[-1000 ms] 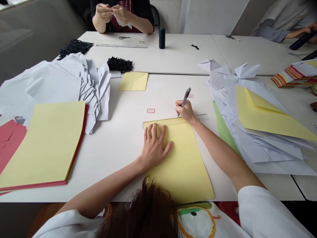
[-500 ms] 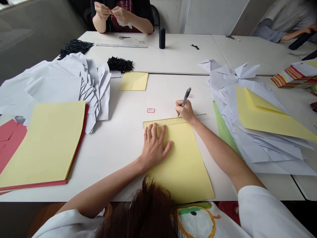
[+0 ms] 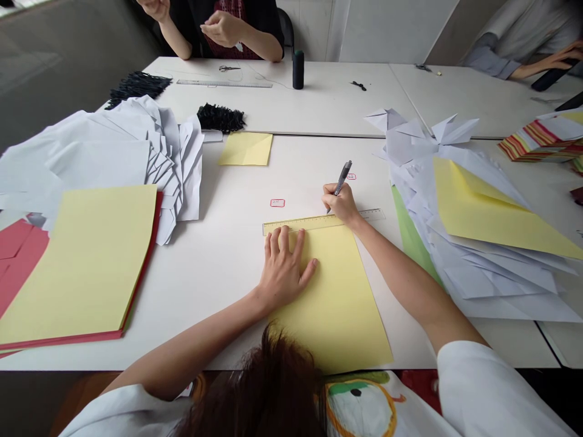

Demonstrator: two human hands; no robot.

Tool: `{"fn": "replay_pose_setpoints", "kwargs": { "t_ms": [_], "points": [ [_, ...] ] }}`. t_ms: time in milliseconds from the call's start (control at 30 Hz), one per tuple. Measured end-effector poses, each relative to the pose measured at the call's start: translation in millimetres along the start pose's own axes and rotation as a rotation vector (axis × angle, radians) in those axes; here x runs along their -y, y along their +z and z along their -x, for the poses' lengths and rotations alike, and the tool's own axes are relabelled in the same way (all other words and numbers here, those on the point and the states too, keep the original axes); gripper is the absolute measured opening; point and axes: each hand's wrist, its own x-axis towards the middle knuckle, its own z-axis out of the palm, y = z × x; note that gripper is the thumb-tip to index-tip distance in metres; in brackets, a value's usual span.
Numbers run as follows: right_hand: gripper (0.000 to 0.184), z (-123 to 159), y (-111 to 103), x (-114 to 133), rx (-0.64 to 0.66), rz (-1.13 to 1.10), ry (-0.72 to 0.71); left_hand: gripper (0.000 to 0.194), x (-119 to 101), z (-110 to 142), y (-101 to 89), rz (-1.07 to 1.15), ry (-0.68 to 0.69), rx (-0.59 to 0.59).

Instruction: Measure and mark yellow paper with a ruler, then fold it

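A sheet of yellow paper (image 3: 337, 303) lies in front of me, its near end at the table's front edge. Across its far end rests a clear ruler (image 3: 314, 223), slightly tilted up to the right. My left hand (image 3: 285, 270) is spread flat on the sheet, with its fingertips at the ruler's near edge. In my right hand (image 3: 341, 203) is a grey pen (image 3: 342, 177), gripped in a writing hold. The pen's tip meets the ruler's far edge near the end of the sheet. My right hand partly covers the ruler.
On the left are a stack of yellow and red paper (image 3: 82, 261) and piled folded white paper (image 3: 100, 145). More white paper (image 3: 492, 273) lies right, under a yellow envelope-like sheet (image 3: 492, 212). Across the table, a person's hands (image 3: 223, 28) are raised near a thread spool (image 3: 298, 70).
My hands, the ruler and the pen keep their places. Across the table, the person's hands have moved apart, one rising toward the upper left.
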Motion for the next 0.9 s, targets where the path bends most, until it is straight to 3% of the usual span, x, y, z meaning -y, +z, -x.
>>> {"fn": "replay_pose_setpoints", "kwargs": {
  "t_ms": [900],
  "points": [
    [0.022, 0.8, -0.2, 1.2, -0.001, 0.015, 0.024, 0.072, -0.3, -0.2, -0.3, -0.003, 0.004, 0.001]
  ]
}}
